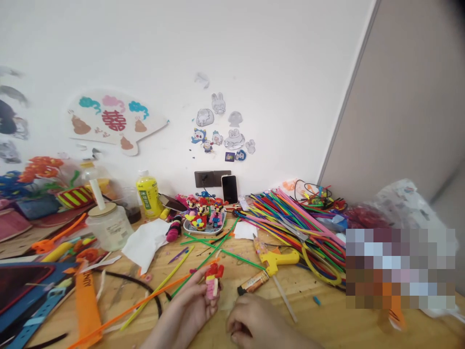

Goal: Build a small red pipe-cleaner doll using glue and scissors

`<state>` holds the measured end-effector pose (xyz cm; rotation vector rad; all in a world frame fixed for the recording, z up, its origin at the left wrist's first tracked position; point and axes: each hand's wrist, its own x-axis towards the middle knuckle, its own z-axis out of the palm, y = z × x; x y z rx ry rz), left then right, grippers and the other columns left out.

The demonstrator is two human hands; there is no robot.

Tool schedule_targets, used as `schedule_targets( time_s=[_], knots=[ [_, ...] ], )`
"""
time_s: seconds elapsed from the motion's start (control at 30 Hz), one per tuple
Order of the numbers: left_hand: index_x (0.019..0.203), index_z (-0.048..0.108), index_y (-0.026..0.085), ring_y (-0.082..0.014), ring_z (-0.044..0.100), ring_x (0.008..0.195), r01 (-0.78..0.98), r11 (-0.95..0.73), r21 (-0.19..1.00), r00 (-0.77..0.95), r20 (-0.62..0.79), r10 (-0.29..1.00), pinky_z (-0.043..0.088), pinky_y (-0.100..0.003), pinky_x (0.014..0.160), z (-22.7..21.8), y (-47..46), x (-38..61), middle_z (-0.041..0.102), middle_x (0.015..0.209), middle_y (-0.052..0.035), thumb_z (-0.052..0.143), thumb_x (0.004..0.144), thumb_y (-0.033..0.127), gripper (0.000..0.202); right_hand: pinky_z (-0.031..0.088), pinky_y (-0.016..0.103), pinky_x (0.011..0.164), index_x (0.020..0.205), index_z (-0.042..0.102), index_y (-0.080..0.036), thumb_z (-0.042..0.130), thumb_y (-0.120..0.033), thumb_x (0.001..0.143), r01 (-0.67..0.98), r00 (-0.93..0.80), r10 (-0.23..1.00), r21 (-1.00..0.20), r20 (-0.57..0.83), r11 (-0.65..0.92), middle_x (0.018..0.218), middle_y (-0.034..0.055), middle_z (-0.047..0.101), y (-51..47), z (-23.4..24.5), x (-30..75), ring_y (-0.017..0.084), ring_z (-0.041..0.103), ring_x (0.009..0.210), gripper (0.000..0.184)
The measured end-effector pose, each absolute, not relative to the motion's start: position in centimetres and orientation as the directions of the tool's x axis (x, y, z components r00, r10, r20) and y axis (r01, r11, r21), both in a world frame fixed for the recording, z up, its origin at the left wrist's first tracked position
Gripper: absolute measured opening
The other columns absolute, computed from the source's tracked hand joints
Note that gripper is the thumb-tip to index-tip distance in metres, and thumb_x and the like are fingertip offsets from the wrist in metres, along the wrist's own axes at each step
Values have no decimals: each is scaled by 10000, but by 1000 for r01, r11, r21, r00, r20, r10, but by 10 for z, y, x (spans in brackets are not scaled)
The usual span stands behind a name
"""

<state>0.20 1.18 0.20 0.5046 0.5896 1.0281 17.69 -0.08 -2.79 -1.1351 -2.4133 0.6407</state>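
Pipe-cleaner figure (213, 283), red, yellow and pink, held upright between the thumb and fingers of the left hand (187, 310), above the wooden table (308, 315). Right hand (250, 320): at 4 o'clock from the figure, fingers (240, 317) curled narrow (whether they hold anything cannot be told). At 3 o'clock lies a labelled tube (253, 282), with a yellow hot glue gun (278, 259) just beyond it. At 12 o'clock, a white tray (186, 227) bears similar figures (202, 215). At 2 o'clock lies a heap of multicoloured pipe cleaners (290, 232); loose green and orange lengths (214, 254) cross the table nearer the hands.
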Motion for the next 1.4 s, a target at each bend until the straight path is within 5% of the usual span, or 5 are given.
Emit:
schedule_targets(
  time_s=[0.33,0.57,0.8,1.13,1.4],
  knots=[
    [825,675,127,-56,413,438,-566,601,564,579,-247,777,285,-181,466,11,4,4,605,613,-38,678,625,223,223,412,334,748,854,647,-214,535,-180,776,604,-194,878,-651,438,459,844,52,625,19,19,226,215,544,831,141],
    [701,663,139,-52,311,387,-399,739,543,689,-354,632,178,-162,410,12,-18,17,475,451,11,630,674,362,226,395,313,849,1012,642,-252,583,-427,793,192,-437,800,-827,411,529,997,46,623,-6,18,194,196,540,960,287],
    [524,544,126,-10,279,343,-409,796,447,694,-414,589,123,-100,359,-1,-18,25,457,415,35,650,620,356,271,400,276,755,887,652,-198,623,-416,738,197,-426,823,-850,375,489,847,32,625,-12,12,183,177,552,813,266],
    [792,496,209,-51,385,245,-111,314,943,314,-266,911,186,-131,270,-16,-7,24,600,427,25,570,670,608,424,401,239,578,742,553,-162,624,-394,720,110,-230,969,-987,87,115,667,-9,542,0,-6,180,127,496,621,243],
    [657,485,202,-93,499,307,-77,168,983,158,-155,975,340,-151,260,-10,2,13,576,466,44,643,641,533,368,404,272,678,779,605,-172,590,-218,760,439,-236,946,-844,222,307,770,19,593,3,-2,187,167,533,743,52]
  ],
)
